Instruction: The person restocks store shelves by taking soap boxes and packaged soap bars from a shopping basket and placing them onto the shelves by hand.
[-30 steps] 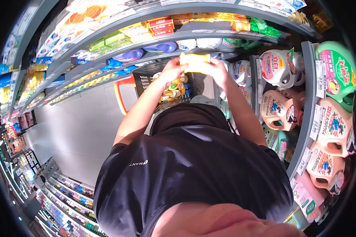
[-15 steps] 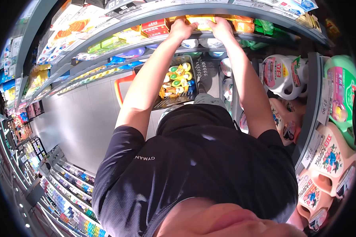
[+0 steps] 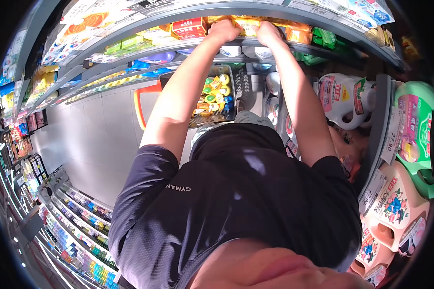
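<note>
Both arms stretch forward to a shelf at the top of the head view. My left hand [image 3: 225,32] is closed, its fingers curled at the left end of a shiny yellow pack [image 3: 247,25]. On the pack's right end, my right hand [image 3: 268,34] is closed too, thumb turned inward. The fingertips are partly hidden behind the pack. Red boxes [image 3: 188,28] stand stacked left of my left hand. Orange-yellow packs [image 3: 298,33] lie just right of my right hand, and green packs [image 3: 324,37] sit beyond them.
Below the shelf stands a dark basket [image 3: 233,79] with an orange handle [image 3: 139,108], holding several yellow, green and blue items. A shelf rail [image 3: 378,144] runs along the right, beside large detergent jugs [image 3: 395,197]. Grey floor tiles [image 3: 91,139] lie to the left.
The view has shifted slightly. My hands stay at the yellow pack, which appears lower and deeper between the neighbouring packs, and my left hand has turned so its back shows more.
</note>
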Action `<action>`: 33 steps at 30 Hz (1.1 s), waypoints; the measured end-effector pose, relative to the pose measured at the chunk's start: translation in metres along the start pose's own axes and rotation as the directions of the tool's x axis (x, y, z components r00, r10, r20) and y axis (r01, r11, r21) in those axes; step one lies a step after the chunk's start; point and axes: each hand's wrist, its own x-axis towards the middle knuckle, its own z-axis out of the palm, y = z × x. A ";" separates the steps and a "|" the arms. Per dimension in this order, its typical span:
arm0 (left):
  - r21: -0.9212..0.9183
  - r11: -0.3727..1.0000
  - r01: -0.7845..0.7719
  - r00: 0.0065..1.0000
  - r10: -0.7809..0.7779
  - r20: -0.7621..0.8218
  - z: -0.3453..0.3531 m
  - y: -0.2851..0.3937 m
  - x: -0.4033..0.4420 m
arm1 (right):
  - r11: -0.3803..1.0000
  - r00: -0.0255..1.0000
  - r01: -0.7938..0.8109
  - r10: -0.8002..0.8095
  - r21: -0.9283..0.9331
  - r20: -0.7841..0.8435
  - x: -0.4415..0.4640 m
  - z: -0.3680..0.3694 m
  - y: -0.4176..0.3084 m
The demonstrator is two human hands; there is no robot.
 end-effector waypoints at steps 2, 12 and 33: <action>0.022 0.999 0.024 1.000 -0.024 0.003 -0.001 0.002 -0.005 | 0.999 1.000 -0.015 0.016 -0.035 0.017 0.002 0.001 0.002; 0.105 0.963 -0.248 0.890 0.269 -0.369 0.017 -0.020 -0.047 | 0.995 0.994 -0.091 0.089 -0.030 -0.063 -0.036 -0.033 -0.002; -0.464 0.808 -0.364 0.908 0.196 -0.370 0.077 -0.078 -0.221 | 0.585 0.399 -0.045 -0.733 -0.810 -0.551 0.052 0.050 0.006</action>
